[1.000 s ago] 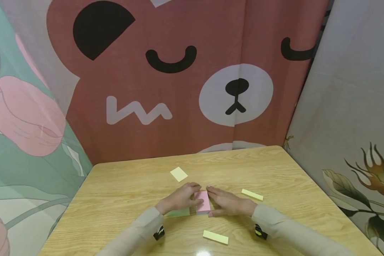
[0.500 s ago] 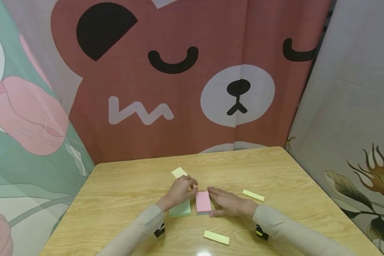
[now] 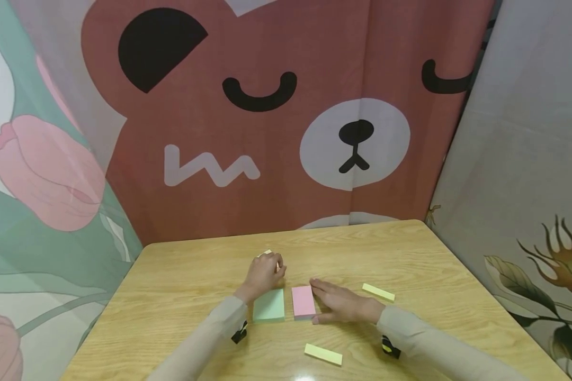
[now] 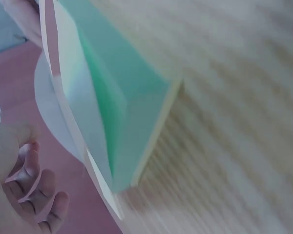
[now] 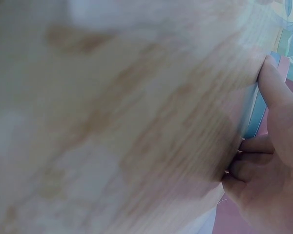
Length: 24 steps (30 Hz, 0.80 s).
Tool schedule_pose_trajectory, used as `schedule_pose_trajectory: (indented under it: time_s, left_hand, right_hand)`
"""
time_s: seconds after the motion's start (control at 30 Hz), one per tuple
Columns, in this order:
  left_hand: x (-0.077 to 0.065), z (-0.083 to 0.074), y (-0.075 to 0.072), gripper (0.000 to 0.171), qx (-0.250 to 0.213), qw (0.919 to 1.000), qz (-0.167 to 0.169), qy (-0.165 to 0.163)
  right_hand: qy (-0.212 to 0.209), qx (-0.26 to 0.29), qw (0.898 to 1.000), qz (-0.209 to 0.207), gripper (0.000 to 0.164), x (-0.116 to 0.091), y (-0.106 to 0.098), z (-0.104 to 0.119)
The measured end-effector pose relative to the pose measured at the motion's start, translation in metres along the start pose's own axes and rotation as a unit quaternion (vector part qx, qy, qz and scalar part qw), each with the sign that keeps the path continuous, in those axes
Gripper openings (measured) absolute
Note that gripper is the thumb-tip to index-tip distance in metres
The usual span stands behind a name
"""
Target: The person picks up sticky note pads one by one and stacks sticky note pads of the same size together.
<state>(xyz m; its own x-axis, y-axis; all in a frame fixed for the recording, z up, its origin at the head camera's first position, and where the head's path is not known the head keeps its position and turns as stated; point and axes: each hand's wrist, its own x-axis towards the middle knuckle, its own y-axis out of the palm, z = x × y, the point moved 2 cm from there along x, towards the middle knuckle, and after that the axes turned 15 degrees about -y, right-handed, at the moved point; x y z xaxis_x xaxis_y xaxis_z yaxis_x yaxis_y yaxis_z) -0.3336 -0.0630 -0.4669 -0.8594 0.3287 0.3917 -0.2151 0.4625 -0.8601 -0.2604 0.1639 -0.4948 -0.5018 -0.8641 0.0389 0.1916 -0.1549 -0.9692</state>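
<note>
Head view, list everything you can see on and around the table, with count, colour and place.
Sticky-note pad: one, green, table centre, near the left wrist.
Sticky-note pad: one, pink, beside the green pad, against the right hand.
Sticky-note strips: two, yellow, one at the near edge, one right of the right hand.
Yellow note: one, mostly hidden under the left hand.
Table: one, light wood.
Backdrop cloths: bear print behind, tulip print left, flower print right.
Left hand: fingers curled over the yellow note.
Right hand: flat, touching the pink pad.

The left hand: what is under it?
Only a yellow note's corner shows beyond the left hand; the rest is covered. The green pad lies uncovered near the wrist.
</note>
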Motion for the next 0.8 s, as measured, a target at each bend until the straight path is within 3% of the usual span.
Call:
schedule_pose_trajectory:
  time_s: [0.23,0.43,0.63,0.8]
  left_hand:
    - [0.007,0.02,0.001,0.011,0.008,0.9977,0.024,-0.063]
    - [0.008,0.031,0.004,0.025,0.01,0.9909,0.051,-0.124]
    - [0.009,0.033,0.007,0.033,0.012,0.9863,0.059,-0.154]
    - [0.01,0.036,0.01,0.037,0.039,0.9814,0.066,-0.176]
  right_hand:
    - [-0.003,0.004,1.0,0.002,0.086,-0.001,-0.001,0.002]
    - [-0.005,-0.006,1.0,0.001,0.086,-0.002,-0.001,0.002]
    - [-0.003,-0.013,1.0,0.001,0.086,-0.002,0.001,-0.001]
    - [-0.001,-0.02,1.0,0.002,0.086,-0.001,0.001,-0.002]
